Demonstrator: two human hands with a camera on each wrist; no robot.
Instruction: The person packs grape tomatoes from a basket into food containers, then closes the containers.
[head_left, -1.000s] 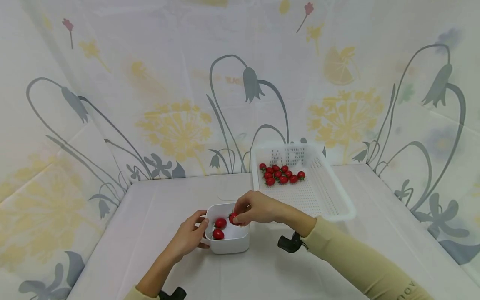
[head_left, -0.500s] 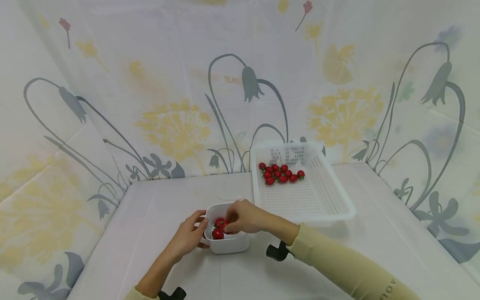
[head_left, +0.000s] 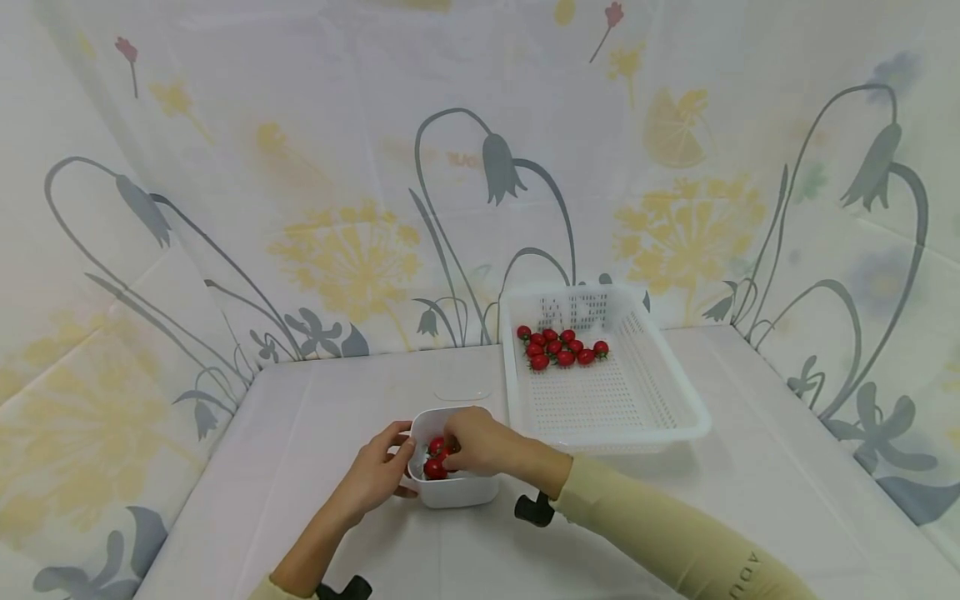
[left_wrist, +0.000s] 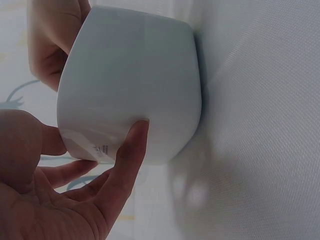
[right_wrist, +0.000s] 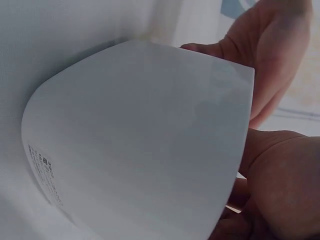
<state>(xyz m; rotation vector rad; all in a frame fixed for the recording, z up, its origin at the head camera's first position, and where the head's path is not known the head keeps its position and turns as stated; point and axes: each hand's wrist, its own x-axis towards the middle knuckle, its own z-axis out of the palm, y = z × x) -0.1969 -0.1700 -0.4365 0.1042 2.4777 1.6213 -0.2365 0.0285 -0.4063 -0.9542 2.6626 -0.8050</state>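
Observation:
A small white box point(head_left: 459, 495) stands on the table, with red cherry tomatoes point(head_left: 434, 468) inside at its left. My left hand point(head_left: 378, 472) holds the box's left side, thumb at the rim and fingers spread along the wall; the left wrist view shows a fingertip on the white wall point(left_wrist: 135, 75). My right hand point(head_left: 480, 443) reaches down over the rim into the box, fingers bent around another cherry tomato point(head_left: 452, 464), mostly covered by them. In the right wrist view the box wall hides the fingertips of this hand.
Behind and to the right sits a white perforated basket point(head_left: 684, 387), with several cherry tomatoes point(head_left: 565, 358) gathered at its back left. A faint see-through curved outline point(head_left: 462, 398) lies on the white tablecloth point(head_left: 322, 408) behind the box. A flower-printed curtain point(head_left: 352, 167) surrounds the table.
My right hand has moved left and down into the box, taking its cherry tomato beside the other tomatoes. My left hand and the box stay in place.

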